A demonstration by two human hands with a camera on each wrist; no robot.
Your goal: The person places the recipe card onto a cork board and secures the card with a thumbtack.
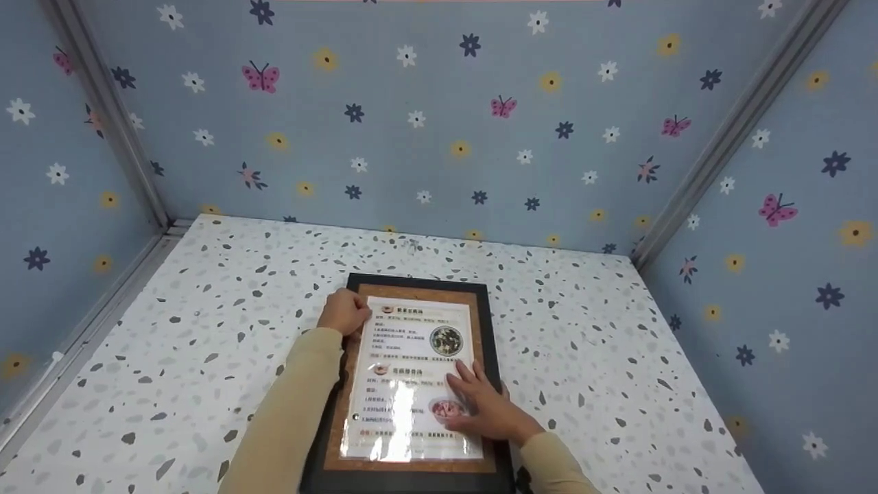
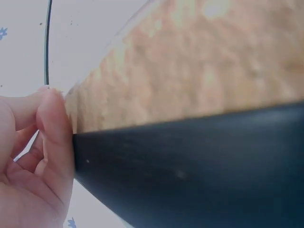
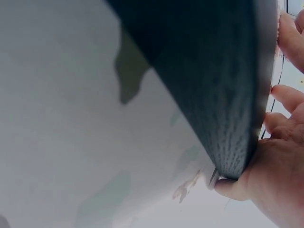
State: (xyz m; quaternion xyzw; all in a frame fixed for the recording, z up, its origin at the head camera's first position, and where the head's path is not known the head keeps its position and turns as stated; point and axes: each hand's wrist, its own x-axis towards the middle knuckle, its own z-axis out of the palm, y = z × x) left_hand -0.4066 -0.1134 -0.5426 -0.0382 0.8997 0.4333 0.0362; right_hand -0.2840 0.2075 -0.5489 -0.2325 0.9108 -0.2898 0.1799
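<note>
A black-framed cork board (image 1: 418, 279) lies on the speckled tabletop, with a laminated recipe sheet (image 1: 405, 343) over its cork. Printed text and two round food photos show on the sheet. My left hand (image 1: 343, 312) pinches the sheet's upper left corner between thumb and forefinger. In the left wrist view, that left hand (image 2: 42, 147) is beside the black frame (image 2: 190, 166) and the brown cork (image 2: 190, 71). My right hand (image 1: 487, 408) rests with spread fingers on the sheet's lower right, covering part of the lower photo. Its outer side is against the frame's right edge (image 3: 218, 71).
The white speckled table (image 1: 583, 357) surrounds the board. Blue flowered panels (image 1: 439, 89) stand behind it and on both sides, joined by grey corner posts (image 1: 734, 137). A small round dark spot (image 1: 355, 416) shows at the sheet's lower left edge.
</note>
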